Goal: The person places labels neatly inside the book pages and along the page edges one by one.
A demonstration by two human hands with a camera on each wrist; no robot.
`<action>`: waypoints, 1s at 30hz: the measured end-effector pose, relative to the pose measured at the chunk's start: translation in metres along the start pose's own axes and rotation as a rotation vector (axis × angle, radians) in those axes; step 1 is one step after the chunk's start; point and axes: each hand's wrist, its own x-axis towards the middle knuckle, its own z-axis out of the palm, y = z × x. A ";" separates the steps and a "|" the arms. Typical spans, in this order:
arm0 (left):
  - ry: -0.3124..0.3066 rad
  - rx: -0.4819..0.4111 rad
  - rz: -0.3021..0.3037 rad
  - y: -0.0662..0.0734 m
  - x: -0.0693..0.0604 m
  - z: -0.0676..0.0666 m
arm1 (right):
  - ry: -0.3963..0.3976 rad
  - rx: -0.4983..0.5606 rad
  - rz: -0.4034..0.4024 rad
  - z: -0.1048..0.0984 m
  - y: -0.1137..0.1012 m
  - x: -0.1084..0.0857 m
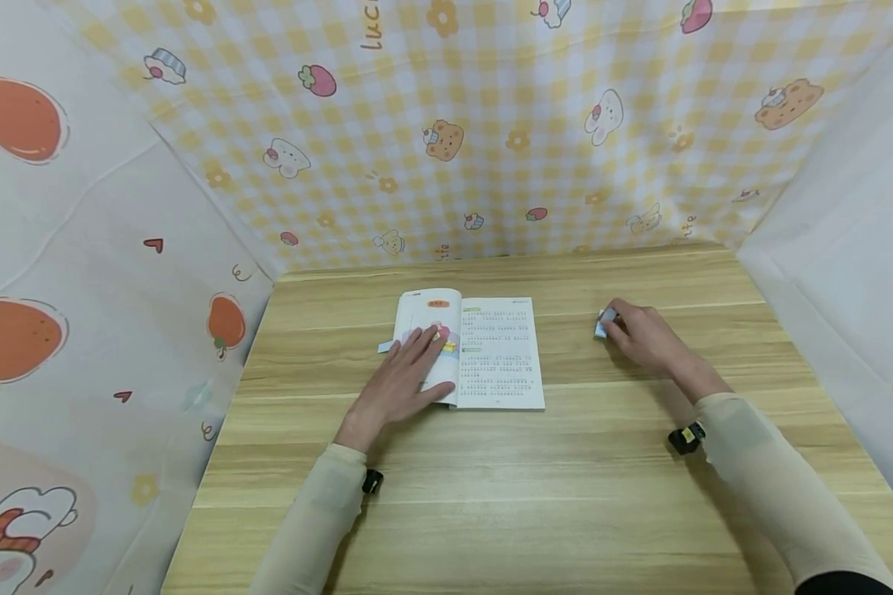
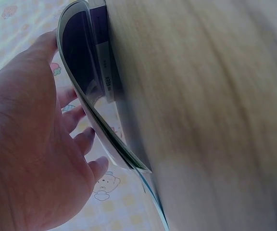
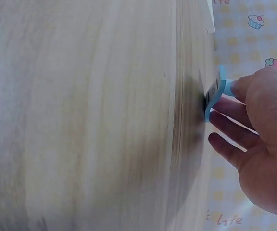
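Note:
An open book (image 1: 500, 355) lies on the wooden table, text on its right page and a coloured picture on its left. My left hand (image 1: 404, 382) rests on the left page, fingers extended; in the left wrist view the hand (image 2: 32, 130) lies along that curved side of the book (image 2: 76, 62). A light-blue strip (image 1: 384, 347) sticks out past the book's left edge. Right of the book, my right hand (image 1: 649, 339) pinches a small light-blue piece (image 1: 601, 323) at the tabletop. In the right wrist view this piece (image 3: 215, 91) looks wavy, with a small knob near the thumb; its kind is unclear.
The wooden table (image 1: 461, 496) reaches back to a yellow checked cloth (image 1: 491, 165). White cloth walls stand at the left (image 1: 119, 248) and right (image 1: 833, 231). A dark wrist device (image 1: 686, 439) sits at the right sleeve, another (image 1: 372, 481) at the left.

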 end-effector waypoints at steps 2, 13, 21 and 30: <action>0.002 -0.002 0.001 0.000 0.000 0.000 | 0.011 -0.009 -0.014 -0.001 -0.001 0.000; 0.005 -0.009 0.004 0.001 0.000 -0.001 | 0.022 -0.036 -0.041 -0.001 0.000 0.001; 0.001 -0.013 0.001 0.001 0.000 -0.001 | 0.052 -0.045 -0.060 0.001 0.002 0.002; -0.007 -0.007 -0.007 0.000 0.001 0.000 | 0.100 -0.072 -0.092 0.002 0.001 0.002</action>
